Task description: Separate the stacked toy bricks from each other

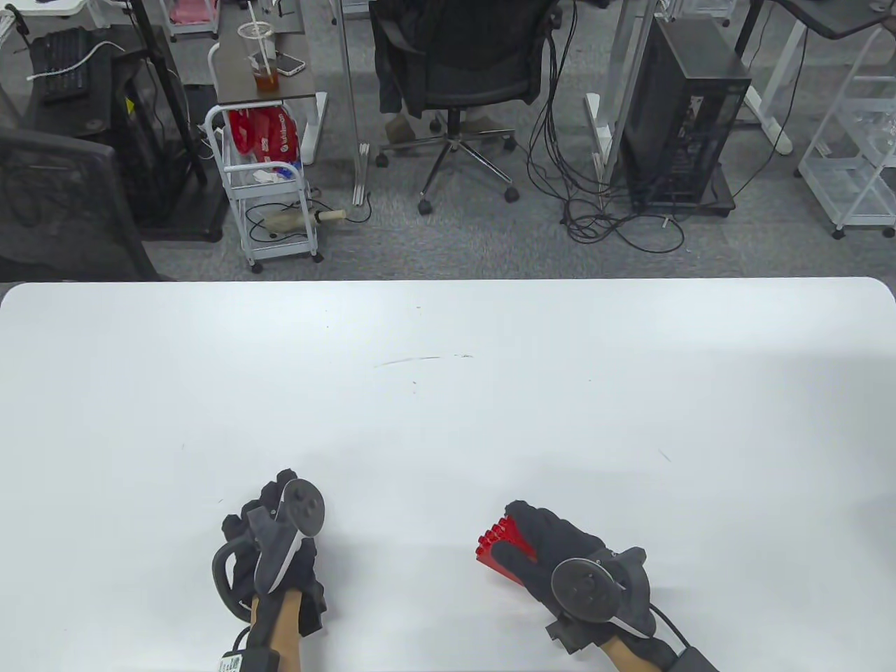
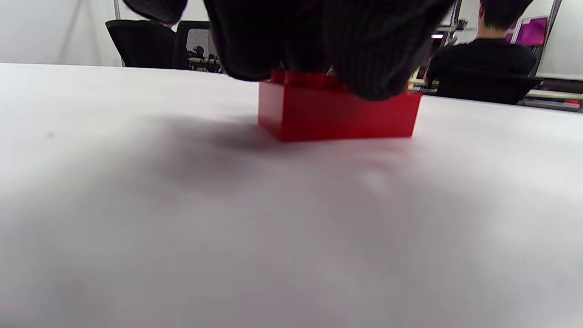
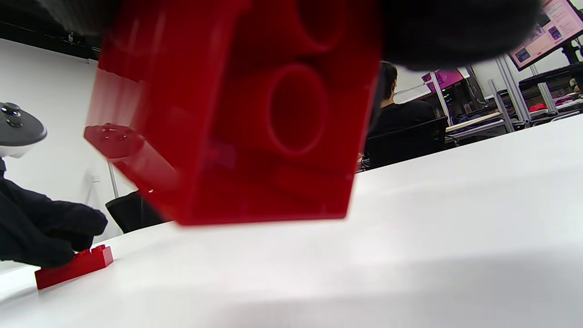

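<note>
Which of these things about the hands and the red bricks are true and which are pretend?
1. The right hand holds a red brick up off the table. True.
2. The left hand is far from any brick. False: it rests on top of a second red brick.
3. The second red brick sits flat on the table. True.
4. The two bricks are stuck together. False: they are apart, one under each hand.
5. The bricks are blue. False: both are red.

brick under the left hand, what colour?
Red brick, resting on the white table; clearest in the left wrist view.
</note>
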The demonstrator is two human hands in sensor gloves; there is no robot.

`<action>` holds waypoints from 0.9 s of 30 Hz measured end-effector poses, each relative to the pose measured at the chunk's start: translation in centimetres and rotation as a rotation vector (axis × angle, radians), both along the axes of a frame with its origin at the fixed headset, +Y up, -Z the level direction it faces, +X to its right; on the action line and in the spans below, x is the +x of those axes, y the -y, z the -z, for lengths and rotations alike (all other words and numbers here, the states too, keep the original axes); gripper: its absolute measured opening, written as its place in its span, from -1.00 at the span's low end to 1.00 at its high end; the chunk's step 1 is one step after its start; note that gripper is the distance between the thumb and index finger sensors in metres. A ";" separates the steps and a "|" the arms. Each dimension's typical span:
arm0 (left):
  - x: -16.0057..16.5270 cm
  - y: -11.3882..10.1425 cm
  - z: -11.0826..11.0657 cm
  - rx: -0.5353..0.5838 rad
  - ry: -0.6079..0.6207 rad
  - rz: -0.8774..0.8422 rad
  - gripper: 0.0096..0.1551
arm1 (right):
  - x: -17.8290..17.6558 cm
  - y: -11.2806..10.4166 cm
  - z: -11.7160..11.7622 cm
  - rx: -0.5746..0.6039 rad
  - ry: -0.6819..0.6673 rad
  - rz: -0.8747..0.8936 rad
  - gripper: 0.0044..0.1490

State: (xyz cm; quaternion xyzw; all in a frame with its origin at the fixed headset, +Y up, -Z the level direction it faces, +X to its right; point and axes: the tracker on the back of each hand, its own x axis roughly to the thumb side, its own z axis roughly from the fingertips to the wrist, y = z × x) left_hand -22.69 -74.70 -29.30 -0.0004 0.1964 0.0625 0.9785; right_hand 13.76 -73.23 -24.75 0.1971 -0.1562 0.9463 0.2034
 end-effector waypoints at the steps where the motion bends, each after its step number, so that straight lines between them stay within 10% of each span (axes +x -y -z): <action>1: 0.1 -0.3 -0.2 0.022 0.012 -0.008 -0.13 | 0.0 0.0 0.0 0.000 0.000 -0.001 -0.18; 12: 4.0 -2.0 -1.7 0.194 0.371 -0.177 -0.07 | -0.1 0.1 0.1 -0.010 -0.002 -0.007 -0.18; 27: 10.5 -3.0 -3.7 0.141 0.725 -0.230 0.05 | -0.5 0.3 0.1 -0.038 -0.046 -0.027 -0.17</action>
